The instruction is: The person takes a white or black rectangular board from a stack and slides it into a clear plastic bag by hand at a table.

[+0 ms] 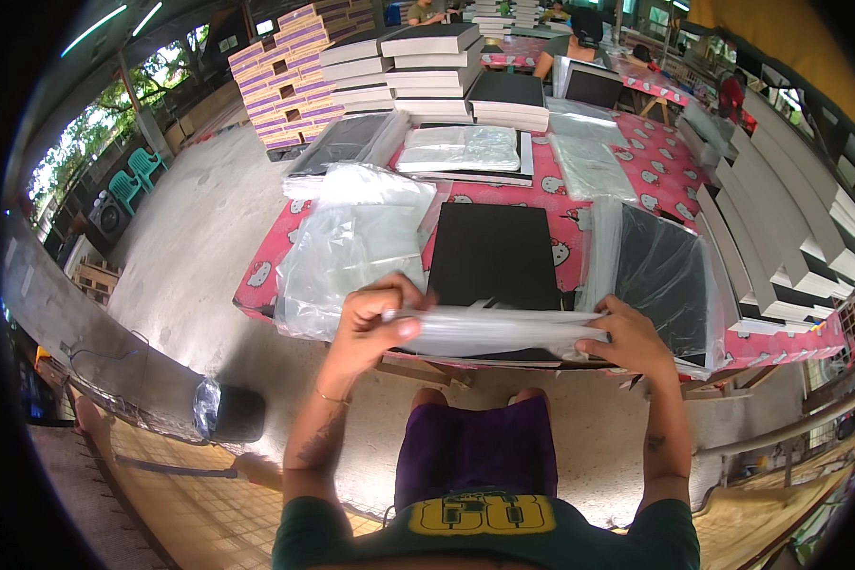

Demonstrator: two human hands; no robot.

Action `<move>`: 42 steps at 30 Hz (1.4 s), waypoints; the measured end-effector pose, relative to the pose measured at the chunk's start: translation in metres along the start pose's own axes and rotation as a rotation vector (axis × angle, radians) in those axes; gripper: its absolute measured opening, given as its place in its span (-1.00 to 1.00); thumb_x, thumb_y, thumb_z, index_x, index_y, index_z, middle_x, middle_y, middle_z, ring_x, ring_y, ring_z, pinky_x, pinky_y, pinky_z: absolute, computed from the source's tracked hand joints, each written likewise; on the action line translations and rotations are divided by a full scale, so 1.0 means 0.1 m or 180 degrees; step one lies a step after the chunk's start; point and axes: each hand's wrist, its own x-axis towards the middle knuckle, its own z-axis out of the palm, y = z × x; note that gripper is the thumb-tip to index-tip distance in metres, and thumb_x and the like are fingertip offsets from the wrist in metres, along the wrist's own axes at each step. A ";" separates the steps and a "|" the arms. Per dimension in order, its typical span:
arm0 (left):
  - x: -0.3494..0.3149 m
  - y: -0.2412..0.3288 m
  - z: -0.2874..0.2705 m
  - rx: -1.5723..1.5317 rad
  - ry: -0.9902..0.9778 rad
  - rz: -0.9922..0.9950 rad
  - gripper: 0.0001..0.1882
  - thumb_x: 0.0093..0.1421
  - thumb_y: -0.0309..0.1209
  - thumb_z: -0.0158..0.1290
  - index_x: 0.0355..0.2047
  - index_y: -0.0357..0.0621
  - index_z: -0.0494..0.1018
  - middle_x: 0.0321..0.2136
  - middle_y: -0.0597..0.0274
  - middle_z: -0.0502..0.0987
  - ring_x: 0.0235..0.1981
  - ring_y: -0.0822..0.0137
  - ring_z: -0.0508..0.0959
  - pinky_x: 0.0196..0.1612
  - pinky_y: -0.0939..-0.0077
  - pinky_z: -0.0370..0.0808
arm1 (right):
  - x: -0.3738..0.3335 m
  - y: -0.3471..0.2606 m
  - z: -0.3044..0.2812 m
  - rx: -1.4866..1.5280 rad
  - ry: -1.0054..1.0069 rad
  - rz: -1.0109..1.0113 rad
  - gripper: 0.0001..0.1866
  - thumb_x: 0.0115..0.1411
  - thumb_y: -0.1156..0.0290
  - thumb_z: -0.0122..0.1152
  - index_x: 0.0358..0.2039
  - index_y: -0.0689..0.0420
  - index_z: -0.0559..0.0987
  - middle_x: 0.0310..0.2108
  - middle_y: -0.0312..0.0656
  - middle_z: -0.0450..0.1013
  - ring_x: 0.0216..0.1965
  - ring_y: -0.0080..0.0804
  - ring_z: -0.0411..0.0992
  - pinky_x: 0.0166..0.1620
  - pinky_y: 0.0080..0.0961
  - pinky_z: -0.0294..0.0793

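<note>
Between my hands, over the table's near edge, stretches a clear plastic bag (503, 330), smeared by motion. My left hand (378, 318) pinches its left end with thumb and fingers. At the other end my right hand (632, 337) grips the plastic. Just beyond the bag a flat black board (496, 252) lies on the table, its near edge hidden by the plastic. Left of the board, a pile of clear plastic bags (356, 237) spreads close to my left hand. To the right, black boards wrapped in clear plastic (660, 275) lie beside my right hand.
Pink patterned cloth covers the table (651, 157). Tall stacks of thick white-edged boards (779, 218) line the right side; more stacks (432, 76) stand at the back. A bundle of plastic bags (461, 149) lies mid-table. Cartons (290, 81) are piled far left. Other people work beyond.
</note>
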 end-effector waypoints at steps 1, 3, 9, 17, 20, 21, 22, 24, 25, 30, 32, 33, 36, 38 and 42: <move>-0.04 0.01 0.10 -0.1239 -0.0108 -0.0236 -0.74 0.14 -0.30 0.13 -0.59 -0.22 0.44 -0.44 0.09 0.47 -0.39 0.29 0.49 -0.26 0.38 0.47 | 0.05 0.19 0.14 0.0233 0.0300 -0.0572 -0.57 0.15 0.03 0.14 -0.26 0.17 0.65 -0.25 -0.03 0.38 -0.24 0.01 0.48 -0.16 -0.14 0.44; 0.00 0.13 0.33 -0.0171 -0.0593 -0.1155 -0.75 0.19 -0.31 0.12 -0.49 -0.26 0.47 -0.54 0.14 0.46 -0.49 0.37 0.44 -0.41 0.40 0.40 | 0.08 0.32 0.27 0.2208 0.0676 -0.1290 -0.58 0.14 0.09 0.13 -0.22 0.20 0.63 -0.24 -0.03 0.40 -0.26 -0.03 0.50 -0.17 -0.15 0.45; -0.10 -0.13 0.28 -0.0832 -0.0523 -0.0444 -0.67 0.26 -0.17 0.05 -0.27 -0.24 0.48 -0.46 0.16 0.52 -0.51 0.33 0.51 -0.40 0.43 0.46 | -0.42 0.54 0.53 0.4567 0.0304 0.0676 -0.69 0.16 0.31 0.09 -0.31 0.35 0.56 -0.49 -0.17 0.44 -0.46 -0.35 0.43 -0.32 -0.34 0.47; -0.37 -0.43 0.03 -0.0758 -0.1296 -0.1447 -0.69 0.23 -0.21 0.10 -0.27 -0.26 0.52 -0.54 0.37 0.48 -0.49 0.56 0.44 -0.47 0.61 0.41 | -0.19 0.51 0.81 0.6118 0.0256 0.0428 -0.61 0.10 0.25 0.33 -0.17 0.29 0.53 -0.40 -0.33 0.44 -0.41 -0.55 0.40 -0.36 -0.58 0.44; -0.23 -0.11 0.15 -0.1819 -0.0031 -0.1505 -0.75 0.22 -0.29 0.11 -0.29 -0.26 0.54 -0.54 0.40 0.43 -0.45 0.54 0.44 -0.40 0.63 0.39 | -0.17 0.60 0.82 0.3799 -0.1171 -0.0599 -0.44 0.06 0.16 0.34 -0.03 0.29 0.48 -0.22 -0.22 0.48 -0.29 -0.40 0.45 -0.16 -0.42 0.48; -0.21 -0.03 0.20 -0.2010 0.0481 -0.1593 -0.77 0.22 -0.30 0.11 -0.29 -0.26 0.54 -0.52 0.40 0.42 -0.44 0.53 0.45 -0.38 0.64 0.38 | -0.20 0.78 0.92 0.3336 -0.1454 -0.0445 -0.38 0.07 0.10 0.30 0.00 0.31 0.45 -0.18 -0.15 0.48 -0.22 -0.35 0.45 -0.14 -0.39 0.48; -0.33 -0.18 0.03 -0.1102 -0.0305 -0.1763 -0.78 0.24 -0.32 0.08 -0.30 -0.25 0.52 -0.49 0.38 0.44 -0.42 0.51 0.46 -0.35 0.63 0.38 | -0.24 0.71 0.96 0.4090 -0.1114 -0.0053 -0.38 0.04 0.15 0.32 0.00 0.34 0.44 -0.14 -0.10 0.48 -0.18 -0.28 0.46 -0.10 -0.34 0.48; -0.51 -0.50 -0.27 -0.0242 -0.1406 -0.2041 -0.85 0.24 -0.38 0.04 -0.32 -0.23 0.47 -0.44 0.33 0.45 -0.38 0.49 0.46 -0.27 0.60 0.38 | -0.36 0.58 1.01 0.5575 -0.0084 0.0507 -0.36 -0.02 0.24 0.35 -0.01 0.39 0.42 -0.08 0.01 0.47 -0.10 -0.14 0.49 -0.01 -0.23 0.47; -0.53 -0.51 -0.27 -0.0297 -0.1734 -0.2185 -0.89 0.23 -0.42 0.02 -0.33 -0.21 0.43 -0.41 0.32 0.45 -0.35 0.49 0.46 -0.22 0.59 0.38 | -0.40 0.75 0.99 0.5965 -0.0240 0.0465 -0.44 -0.03 0.33 0.35 -0.04 0.35 0.45 -0.07 0.01 0.47 -0.07 -0.08 0.48 0.04 -0.14 0.45; -0.82 -0.73 0.00 -0.1179 0.0849 -0.1682 -0.85 0.13 -0.51 0.01 -0.27 -0.22 0.40 -0.48 0.37 0.43 -0.41 0.54 0.42 -0.29 0.64 0.35 | -0.41 0.57 1.37 0.3483 0.0098 0.0620 -0.53 0.05 0.57 0.14 0.04 0.22 0.40 -0.44 -0.18 0.42 -0.42 -0.47 0.42 -0.29 -0.48 0.44; -1.03 -1.03 0.21 0.0087 0.1493 -0.1648 -0.84 0.13 -0.51 -0.03 -0.25 -0.23 0.40 -0.51 0.37 0.44 -0.47 0.50 0.43 -0.36 0.65 0.36 | -0.36 0.26 1.55 0.2699 0.1058 0.1199 -0.42 0.11 0.61 0.05 0.20 0.17 0.27 -0.54 -0.29 0.30 -0.54 -0.63 0.27 -0.44 -0.61 0.32; -0.99 -1.04 0.37 0.0304 0.1705 -0.1767 -0.72 0.15 -0.50 -0.06 -0.12 -0.30 0.42 -0.59 0.29 0.43 -0.56 0.44 0.42 -0.45 0.60 0.35 | -0.37 0.28 1.70 0.2453 0.1432 0.1331 -0.39 0.13 0.61 0.04 0.23 0.15 0.23 -0.53 -0.30 0.32 -0.56 -0.65 0.28 -0.46 -0.63 0.35; -1.11 -1.37 0.31 0.1485 0.1571 -0.1638 -0.57 0.18 -0.49 -0.10 0.08 -0.33 0.35 -0.61 0.13 0.43 -0.56 0.40 0.43 -0.46 0.51 0.37 | -0.24 0.30 1.91 0.2217 0.1659 0.1350 -0.38 0.17 0.63 -0.01 0.28 0.15 0.19 -0.50 -0.29 0.35 -0.57 -0.67 0.27 -0.47 -0.65 0.38; -1.14 -1.37 0.31 0.1528 0.1193 -0.1808 -0.49 0.19 -0.47 -0.11 0.18 -0.32 0.25 -0.61 0.02 0.42 -0.58 0.34 0.44 -0.45 0.42 0.38 | -0.26 0.30 1.95 0.2011 0.1639 0.1250 -0.41 0.20 0.63 -0.05 0.27 0.15 0.22 -0.49 -0.28 0.36 -0.57 -0.67 0.26 -0.46 -0.65 0.38; -1.07 -1.19 0.47 0.1341 0.1431 -0.1589 -0.51 0.19 -0.46 -0.12 0.15 -0.29 0.29 -0.62 -0.06 0.42 -0.60 0.28 0.45 -0.45 0.38 0.39 | -0.29 0.15 1.94 0.2551 0.2144 0.1531 -0.51 0.25 0.62 -0.10 0.21 0.14 0.33 -0.49 -0.25 0.37 -0.55 -0.67 0.26 -0.45 -0.67 0.37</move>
